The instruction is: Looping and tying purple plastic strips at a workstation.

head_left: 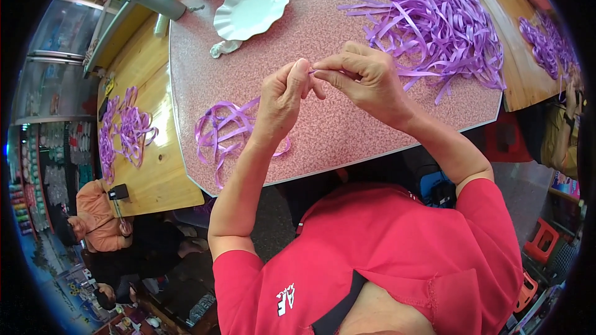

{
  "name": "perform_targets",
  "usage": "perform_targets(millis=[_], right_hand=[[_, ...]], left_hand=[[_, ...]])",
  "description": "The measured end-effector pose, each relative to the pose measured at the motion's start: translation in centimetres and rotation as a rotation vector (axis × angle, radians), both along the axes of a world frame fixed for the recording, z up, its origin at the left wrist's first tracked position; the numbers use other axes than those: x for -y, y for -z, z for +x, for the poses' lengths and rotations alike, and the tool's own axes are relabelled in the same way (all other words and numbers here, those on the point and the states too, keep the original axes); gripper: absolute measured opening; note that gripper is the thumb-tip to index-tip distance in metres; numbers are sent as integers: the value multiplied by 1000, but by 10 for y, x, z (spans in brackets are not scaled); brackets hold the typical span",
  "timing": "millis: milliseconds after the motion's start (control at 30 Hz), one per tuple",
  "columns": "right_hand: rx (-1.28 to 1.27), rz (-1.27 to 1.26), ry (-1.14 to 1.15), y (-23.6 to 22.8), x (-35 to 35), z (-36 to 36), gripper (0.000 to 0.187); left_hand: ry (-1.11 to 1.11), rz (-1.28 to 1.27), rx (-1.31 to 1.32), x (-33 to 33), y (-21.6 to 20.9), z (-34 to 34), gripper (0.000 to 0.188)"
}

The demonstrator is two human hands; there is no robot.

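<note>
the left grip and right grip, close together, both pinch a bit of purple ribbon.

satiny ribbons, glossy wooden table

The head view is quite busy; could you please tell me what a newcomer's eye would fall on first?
Probably the big tangled heap of purple ribbons, at the upper right of the pink patterned tabletop. Next come the left hand and right hand, meeting near the centre with a bit of purple ribbon between them, and the white scalloped plate toward the upper left.
</note>
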State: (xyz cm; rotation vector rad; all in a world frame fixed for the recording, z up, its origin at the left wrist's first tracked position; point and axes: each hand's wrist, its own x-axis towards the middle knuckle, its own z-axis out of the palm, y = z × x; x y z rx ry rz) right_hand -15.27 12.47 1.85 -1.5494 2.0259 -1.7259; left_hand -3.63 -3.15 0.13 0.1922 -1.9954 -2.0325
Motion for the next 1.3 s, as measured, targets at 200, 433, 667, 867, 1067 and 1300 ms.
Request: perform_targets(millis=[200, 433, 667, 867, 1067, 1300], right_hand=[[221, 90, 21, -5, -6, -4, 12], [614, 155, -134, 0, -8, -5, 18], [684, 246, -205, -12, -9, 3, 17], [324, 121, -67, -9, -9, 9, 12], [320, 64, -125, -10, -11, 4, 10], [358, 91, -158, -9, -17, -7, 9]], left_hand=[[-292, -334, 63, -3, -7, 4, 31], [-248, -804, -373, -4, -7, 0, 22], [-335, -1104, -406, -3, -3, -3, 10], [-234, -828, -196, 0, 0, 6, 16], [-67, -355, -40, -9, -14, 8, 24], [88, 10, 0, -8, -11, 19, 19]])
